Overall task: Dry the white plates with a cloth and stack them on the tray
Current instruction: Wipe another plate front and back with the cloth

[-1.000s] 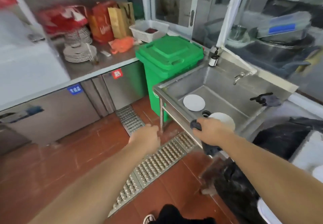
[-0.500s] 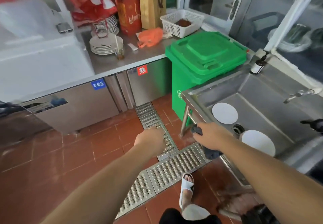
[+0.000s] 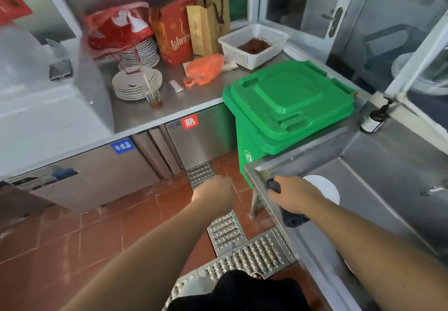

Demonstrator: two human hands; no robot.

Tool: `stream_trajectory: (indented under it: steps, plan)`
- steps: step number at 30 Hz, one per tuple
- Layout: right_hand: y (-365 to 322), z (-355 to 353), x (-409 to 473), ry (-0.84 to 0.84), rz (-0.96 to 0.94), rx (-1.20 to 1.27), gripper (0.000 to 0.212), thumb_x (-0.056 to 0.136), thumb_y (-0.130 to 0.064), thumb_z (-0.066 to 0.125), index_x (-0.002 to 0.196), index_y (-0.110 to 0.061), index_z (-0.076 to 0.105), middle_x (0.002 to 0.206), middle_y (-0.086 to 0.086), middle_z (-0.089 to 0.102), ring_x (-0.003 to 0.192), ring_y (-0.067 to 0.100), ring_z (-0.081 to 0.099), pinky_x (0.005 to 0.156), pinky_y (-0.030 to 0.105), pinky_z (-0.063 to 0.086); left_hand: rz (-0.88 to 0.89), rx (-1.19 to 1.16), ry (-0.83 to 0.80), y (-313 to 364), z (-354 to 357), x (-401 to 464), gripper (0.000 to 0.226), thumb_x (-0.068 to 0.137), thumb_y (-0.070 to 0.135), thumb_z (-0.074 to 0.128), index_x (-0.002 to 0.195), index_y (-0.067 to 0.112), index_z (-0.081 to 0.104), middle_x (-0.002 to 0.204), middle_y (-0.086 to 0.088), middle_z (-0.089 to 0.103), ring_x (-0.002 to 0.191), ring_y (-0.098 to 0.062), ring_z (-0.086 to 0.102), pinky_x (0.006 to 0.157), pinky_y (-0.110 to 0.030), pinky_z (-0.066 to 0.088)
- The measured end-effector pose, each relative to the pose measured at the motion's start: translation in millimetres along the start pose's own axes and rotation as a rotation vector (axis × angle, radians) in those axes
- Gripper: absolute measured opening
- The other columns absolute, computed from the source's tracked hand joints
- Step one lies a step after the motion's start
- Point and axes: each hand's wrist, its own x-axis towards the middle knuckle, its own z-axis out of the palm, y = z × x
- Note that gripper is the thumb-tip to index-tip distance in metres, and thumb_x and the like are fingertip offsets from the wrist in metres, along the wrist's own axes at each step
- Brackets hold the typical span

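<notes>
The right hand clenches a dark cloth over the front rim of the steel sink. A white plate lies flat in the basin just at its 2 o'clock, partly hidden behind the knuckles. The left hand hangs over the red floor tiles at 9 o'clock from the right, fingers curled and holding nothing. A green bin stands at 12 o'clock, touching the sink's end. More plates sit stacked on the counter at 11 o'clock.
</notes>
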Motion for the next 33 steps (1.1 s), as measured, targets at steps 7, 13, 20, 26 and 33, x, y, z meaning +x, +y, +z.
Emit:
stream_trajectory:
  steps: [7,13,20,26,33]
  plan:
    - [56.2,-9.8,39.4,-0.016,0.142,0.086,0.024,0.102,-0.05,0.049,0.094,-0.028,0.044,0.097,0.005,0.063,0.087,0.029,0.06,0.074,0.042,0.051,0.149,0.064,-0.094,47.4,-25.4,80.7,0.044,0.099,0.024,0.051,0.143,0.025,0.055,0.135,-0.004,0.059,0.123,-0.03,0.063,0.098,-0.052,0.056]
    - [112.7,7.4,51.8,-0.044,0.383,0.236,0.049,0.1,-0.057,0.053,0.13,-0.018,0.055,0.125,0.011,0.067,0.104,0.03,0.06,0.085,0.037,0.045,0.376,0.169,-0.159,96.6,-27.6,157.8,0.02,0.101,0.023,0.055,0.119,0.021,0.063,0.115,-0.005,0.066,0.102,-0.028,0.069,0.088,-0.048,0.06]
    - [144.4,20.9,29.3,0.09,0.87,0.781,0.04,0.088,-0.056,0.061,0.106,-0.02,0.062,0.103,0.006,0.068,0.092,0.026,0.063,0.077,0.035,0.048,0.656,0.243,-0.292,134.7,-12.7,236.3,0.01,0.095,0.026,0.055,0.089,0.024,0.048,0.1,-0.002,0.062,0.092,-0.026,0.064,0.072,-0.035,0.047]
    - [147.1,57.4,-7.1,0.233,1.188,1.274,0.027,0.085,-0.044,0.079,0.095,-0.02,0.072,0.095,0.007,0.075,0.091,0.028,0.071,0.091,0.045,0.06,0.782,0.387,-0.429,165.5,22.0,262.3,0.036,0.093,0.029,0.05,0.127,0.026,0.061,0.131,-0.002,0.065,0.113,-0.029,0.066,0.094,-0.044,0.056]
    - [169.5,87.9,-26.7,0.254,1.28,1.394,0.032,0.096,-0.039,0.064,0.119,-0.018,0.062,0.109,0.01,0.068,0.102,0.03,0.065,0.097,0.043,0.053,0.838,0.452,-0.493,216.3,62.8,261.9,0.04,0.096,0.032,0.049,0.134,0.028,0.061,0.14,-0.001,0.063,0.121,-0.029,0.063,0.1,-0.042,0.054]
